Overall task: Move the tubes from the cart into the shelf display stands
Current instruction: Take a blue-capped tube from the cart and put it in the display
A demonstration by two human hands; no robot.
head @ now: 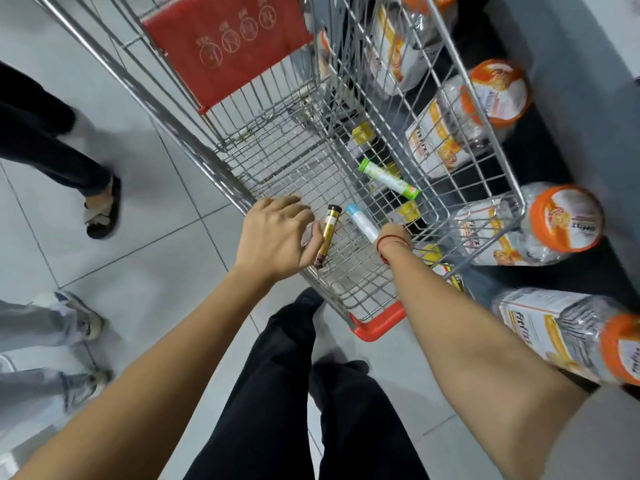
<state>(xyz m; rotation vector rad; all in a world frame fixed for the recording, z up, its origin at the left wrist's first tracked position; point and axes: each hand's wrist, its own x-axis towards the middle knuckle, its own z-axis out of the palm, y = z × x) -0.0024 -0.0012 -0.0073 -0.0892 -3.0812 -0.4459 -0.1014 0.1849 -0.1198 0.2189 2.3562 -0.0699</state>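
Note:
I look down into a wire shopping cart (277, 161). My left hand (273, 237) reaches over the cart's near rim and grips a gold tube with a black cap (327, 235). My right hand (393, 239), mostly hidden behind its wrist, holds a white tube with a light blue cap (362, 221) inside the basket. A third tube, white with green ends (388, 178), lies loose on the cart's wire floor farther in. The display stands are not in view.
A red child-seat flap (225, 46) hangs at the cart's far end. Large clear jars with orange lids (568, 220) line a dark low shelf on the right. Other people's legs and feet (100, 209) stand on the tiled floor to the left.

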